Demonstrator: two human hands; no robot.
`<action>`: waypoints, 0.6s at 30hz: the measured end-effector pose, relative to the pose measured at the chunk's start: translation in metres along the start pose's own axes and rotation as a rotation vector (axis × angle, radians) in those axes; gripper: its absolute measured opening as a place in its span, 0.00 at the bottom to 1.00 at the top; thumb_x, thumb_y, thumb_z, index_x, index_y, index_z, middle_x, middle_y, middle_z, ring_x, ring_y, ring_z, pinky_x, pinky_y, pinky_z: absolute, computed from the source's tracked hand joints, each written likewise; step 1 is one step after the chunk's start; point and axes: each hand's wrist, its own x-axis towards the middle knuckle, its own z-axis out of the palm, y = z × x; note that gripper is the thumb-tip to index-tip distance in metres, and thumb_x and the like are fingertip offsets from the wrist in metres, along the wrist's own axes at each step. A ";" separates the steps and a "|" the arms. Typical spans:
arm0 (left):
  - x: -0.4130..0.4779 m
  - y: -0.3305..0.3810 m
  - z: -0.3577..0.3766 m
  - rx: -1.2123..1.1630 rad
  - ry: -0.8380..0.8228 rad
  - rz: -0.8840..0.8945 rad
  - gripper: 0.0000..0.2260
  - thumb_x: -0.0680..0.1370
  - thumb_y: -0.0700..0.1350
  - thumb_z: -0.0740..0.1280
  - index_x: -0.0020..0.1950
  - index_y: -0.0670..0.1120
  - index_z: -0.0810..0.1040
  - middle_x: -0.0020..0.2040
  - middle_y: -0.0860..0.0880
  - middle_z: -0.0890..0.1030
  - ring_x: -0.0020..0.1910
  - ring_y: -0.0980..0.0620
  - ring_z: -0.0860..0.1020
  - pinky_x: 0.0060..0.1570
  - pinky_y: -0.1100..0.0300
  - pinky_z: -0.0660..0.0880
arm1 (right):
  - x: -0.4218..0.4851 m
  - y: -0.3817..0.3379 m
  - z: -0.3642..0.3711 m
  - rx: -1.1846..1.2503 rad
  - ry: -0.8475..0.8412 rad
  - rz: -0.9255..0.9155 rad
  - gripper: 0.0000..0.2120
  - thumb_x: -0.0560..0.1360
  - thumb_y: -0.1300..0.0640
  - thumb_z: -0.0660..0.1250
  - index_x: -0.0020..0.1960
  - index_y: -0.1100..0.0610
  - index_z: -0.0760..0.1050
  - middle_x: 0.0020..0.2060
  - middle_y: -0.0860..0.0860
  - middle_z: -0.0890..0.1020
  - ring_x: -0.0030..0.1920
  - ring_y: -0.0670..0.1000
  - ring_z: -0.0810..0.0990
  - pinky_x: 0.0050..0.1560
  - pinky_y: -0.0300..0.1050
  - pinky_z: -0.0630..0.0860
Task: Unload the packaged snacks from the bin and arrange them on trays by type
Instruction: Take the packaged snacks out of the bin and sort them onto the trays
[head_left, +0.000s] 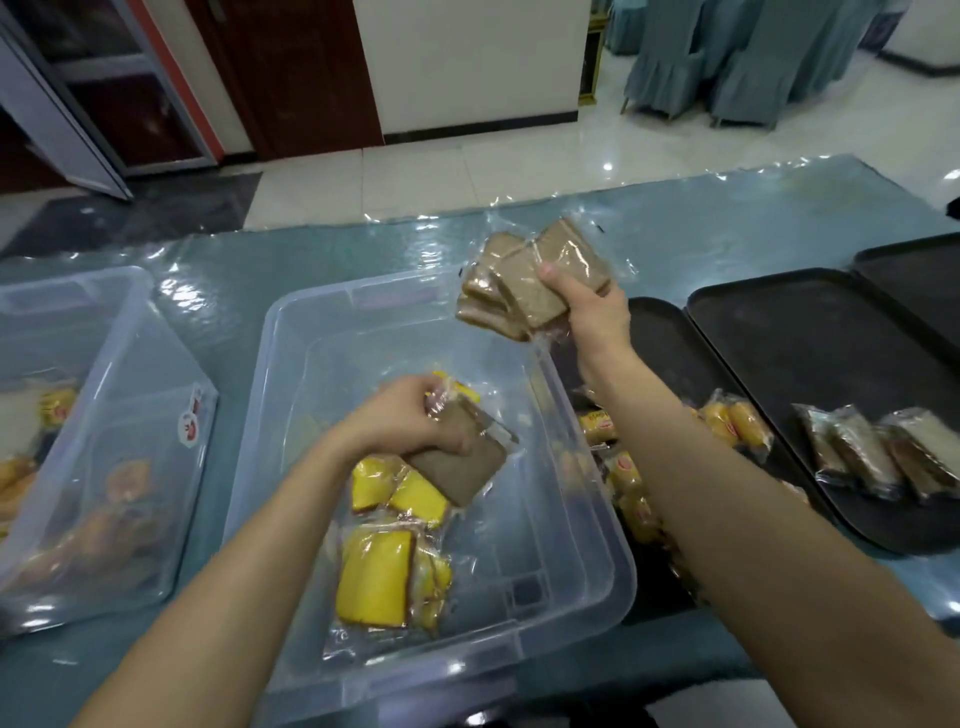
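Note:
A clear plastic bin (311, 332) stands in front of me with yellow cake packets (376, 574) lying in it. Inside the bin, my left hand (410, 418) grips a brown cake packet (457, 462) just above the yellow ones. My right hand (587, 306) is raised over the bin's far right corner and holds several brown cake packets (524, 280) fanned together. To the right, a black tray (810, 332) carries brown-and-white cake packets (883, 454) and yellow roll packets (737, 421). More yellow roll packets (631, 480) lie on a nearer black tray (660, 317), partly hidden by my right forearm.
A second clear bin (119, 332) at the left holds more wrapped snacks. A third black tray (919, 270) lies at the far right. The table (701, 228) is covered in blue cloth under clear film. Chairs with blue covers (727, 57) stand on the tiled floor beyond.

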 end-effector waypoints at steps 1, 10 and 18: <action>-0.004 0.011 -0.017 -0.080 0.066 0.012 0.26 0.60 0.58 0.85 0.46 0.46 0.80 0.36 0.54 0.80 0.35 0.53 0.76 0.38 0.56 0.74 | 0.001 -0.009 -0.010 0.075 0.013 0.002 0.24 0.67 0.53 0.86 0.59 0.55 0.83 0.55 0.53 0.90 0.57 0.56 0.89 0.63 0.61 0.85; 0.034 0.184 -0.023 -0.384 0.240 0.212 0.27 0.64 0.52 0.88 0.59 0.46 0.86 0.50 0.48 0.90 0.52 0.45 0.89 0.49 0.52 0.83 | 0.022 -0.068 -0.195 0.318 0.145 -0.013 0.35 0.69 0.50 0.85 0.72 0.58 0.79 0.61 0.56 0.88 0.62 0.59 0.87 0.67 0.68 0.81; 0.141 0.359 0.163 -0.279 0.021 0.188 0.17 0.68 0.51 0.87 0.45 0.49 0.82 0.39 0.56 0.86 0.38 0.58 0.84 0.35 0.66 0.76 | 0.030 -0.038 -0.450 0.246 0.444 0.120 0.47 0.58 0.45 0.90 0.73 0.54 0.78 0.61 0.52 0.88 0.61 0.57 0.88 0.65 0.62 0.84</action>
